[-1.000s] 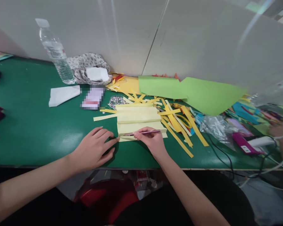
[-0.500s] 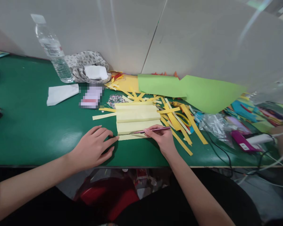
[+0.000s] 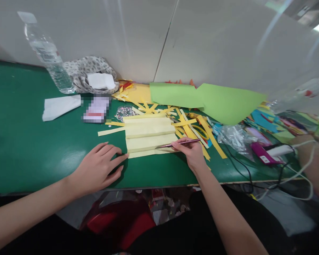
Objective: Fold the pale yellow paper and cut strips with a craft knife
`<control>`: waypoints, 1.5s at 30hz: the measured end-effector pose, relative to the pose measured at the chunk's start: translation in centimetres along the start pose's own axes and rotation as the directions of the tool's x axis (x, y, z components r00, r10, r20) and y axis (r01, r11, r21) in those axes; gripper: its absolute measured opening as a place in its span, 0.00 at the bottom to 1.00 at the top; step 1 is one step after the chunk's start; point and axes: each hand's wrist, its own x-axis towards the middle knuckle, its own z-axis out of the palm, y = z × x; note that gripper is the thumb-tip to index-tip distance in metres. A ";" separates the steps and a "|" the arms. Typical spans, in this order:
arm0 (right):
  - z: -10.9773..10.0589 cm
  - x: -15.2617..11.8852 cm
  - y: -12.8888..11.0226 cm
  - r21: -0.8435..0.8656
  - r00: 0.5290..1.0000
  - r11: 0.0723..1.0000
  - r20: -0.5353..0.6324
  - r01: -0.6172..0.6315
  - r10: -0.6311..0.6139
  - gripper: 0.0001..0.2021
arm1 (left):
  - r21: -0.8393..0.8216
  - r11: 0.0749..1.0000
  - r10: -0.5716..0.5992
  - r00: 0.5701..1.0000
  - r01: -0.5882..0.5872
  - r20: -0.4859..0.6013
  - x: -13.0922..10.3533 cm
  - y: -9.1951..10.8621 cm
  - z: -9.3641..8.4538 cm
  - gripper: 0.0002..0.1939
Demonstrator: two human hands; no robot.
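Note:
A pale yellow sheet of paper (image 3: 150,143) with several crosswise folds lies on the green table. My left hand (image 3: 102,166) rests at its near left corner, fingers spread, the index fingertip touching the paper. In my right hand (image 3: 188,150) is a slim pink pen-like tool (image 3: 191,141), pinched between thumb and fingers. Its thin pointed tip meets the paper along the lowest fold; I cannot tell whether it is a blade. Loose yellow paper strips (image 3: 212,136) lie to the right of the sheet and behind it.
A water bottle (image 3: 49,58) stands at the back left beside a spotted cloth bag (image 3: 91,65). A phone (image 3: 97,109) lies nearby. Green paper (image 3: 228,101) leans at the wall. Right are a plastic bag (image 3: 235,136), cables and another person's arm (image 3: 311,163).
My right hand has drawn the pink tool rightwards along the lowest fold. My left hand stays at the paper's corner. The camera view has shifted slightly to the right.

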 end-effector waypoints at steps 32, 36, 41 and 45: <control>0.5 -0.3 -0.1 -0.003 1.000 1.000 0.012 -0.003 0.003 0.11 | -0.012 1.000 -0.012 1.000 0.012 -0.012 -0.2 0.2 -0.2 0.17; 0.4 0.1 0.0 0.101 0.997 0.993 -0.031 -0.065 0.068 0.12 | -0.025 0.999 -0.020 1.000 0.020 0.014 -0.1 0.2 -0.4 0.16; 1.8 0.0 -0.3 0.122 0.995 0.988 -0.017 -0.100 0.103 0.14 | -0.026 0.999 -0.025 0.999 0.026 0.022 -0.1 0.1 -0.3 0.18; 3.2 -0.7 -0.8 0.073 0.995 0.994 0.064 -0.077 0.072 0.14 | -0.009 1.000 -0.026 0.999 0.026 0.024 -0.1 0.0 -0.2 0.21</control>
